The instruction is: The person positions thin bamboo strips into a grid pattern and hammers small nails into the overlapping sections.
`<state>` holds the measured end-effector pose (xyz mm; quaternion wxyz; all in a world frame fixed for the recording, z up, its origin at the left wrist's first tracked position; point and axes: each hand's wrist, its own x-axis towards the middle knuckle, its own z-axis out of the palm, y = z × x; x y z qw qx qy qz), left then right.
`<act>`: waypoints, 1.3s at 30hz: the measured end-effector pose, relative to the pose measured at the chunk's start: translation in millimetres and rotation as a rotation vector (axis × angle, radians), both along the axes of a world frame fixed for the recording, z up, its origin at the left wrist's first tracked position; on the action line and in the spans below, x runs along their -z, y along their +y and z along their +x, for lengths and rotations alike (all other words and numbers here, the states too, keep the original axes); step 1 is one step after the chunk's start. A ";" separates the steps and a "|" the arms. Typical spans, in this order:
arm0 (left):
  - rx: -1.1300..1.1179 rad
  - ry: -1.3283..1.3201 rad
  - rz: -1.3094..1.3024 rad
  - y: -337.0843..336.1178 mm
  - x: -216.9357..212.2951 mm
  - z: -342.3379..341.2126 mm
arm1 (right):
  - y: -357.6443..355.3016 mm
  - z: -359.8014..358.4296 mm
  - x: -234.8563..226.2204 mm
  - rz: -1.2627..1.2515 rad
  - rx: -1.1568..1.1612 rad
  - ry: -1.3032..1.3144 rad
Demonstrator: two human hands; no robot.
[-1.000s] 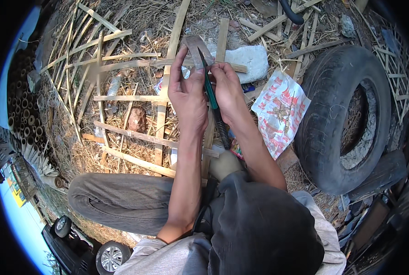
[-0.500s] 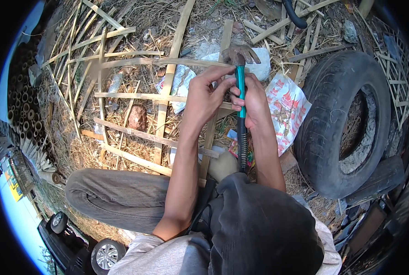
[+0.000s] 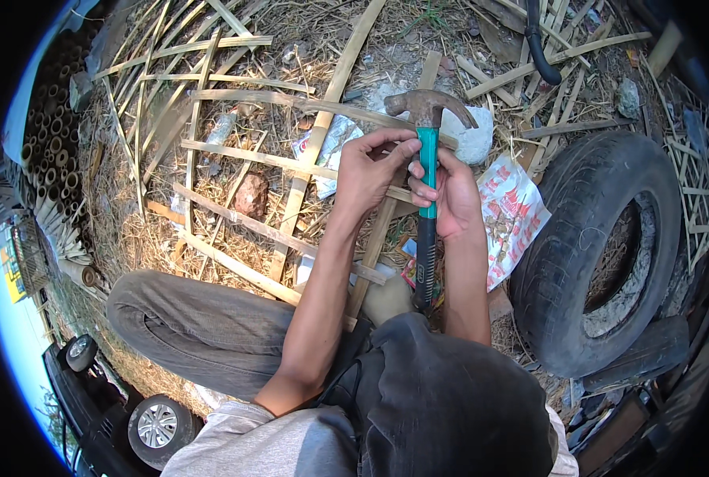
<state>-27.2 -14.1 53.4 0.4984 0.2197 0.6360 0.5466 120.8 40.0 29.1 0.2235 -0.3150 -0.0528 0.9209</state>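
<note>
My right hand [image 3: 455, 195] is closed around the teal and black handle of a claw hammer [image 3: 427, 167]. Its rusty head is at the far end, with the curved claw to the right. The grip end reaches back toward my body. Beside the upper handle, my left hand [image 3: 368, 171] has thumb and fingers pinched together; whatever they hold is too small or hidden to make out. Under and left of my hands lies a lattice of split bamboo strips [image 3: 295, 195]. Behind the hammer head sits a pale flat stone [image 3: 470, 139].
A worn tyre [image 3: 557, 238] lies to the right, beside a printed white and red sheet [image 3: 501, 211]. A reddish stone [image 3: 251, 195] shows among the strips. More bamboo lattice [image 3: 172, 75] is at far left, with stacked bamboo tubes [image 3: 52, 143] beyond.
The hammer has turned, so its claw now shows side-on and sharp where it was blurred. Both hands stay close together at its handle. The whole scene has shifted slightly in the picture.
</note>
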 end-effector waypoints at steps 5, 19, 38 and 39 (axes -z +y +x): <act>0.011 -0.026 0.084 4.1 -8.9 2.9 | 1.2 3.3 -1.0 -0.026 0.029 0.066; 0.104 0.685 0.163 5.4 -14.2 9.8 | 0.0 -5.0 -31.1 0.159 0.110 -0.278; 0.023 0.041 0.200 15.6 -0.6 19.2 | 7.5 0.4 -62.6 0.354 0.078 -0.388; 0.036 0.045 0.225 23.1 -9.6 23.2 | 14.9 4.0 -69.9 0.357 0.076 -0.410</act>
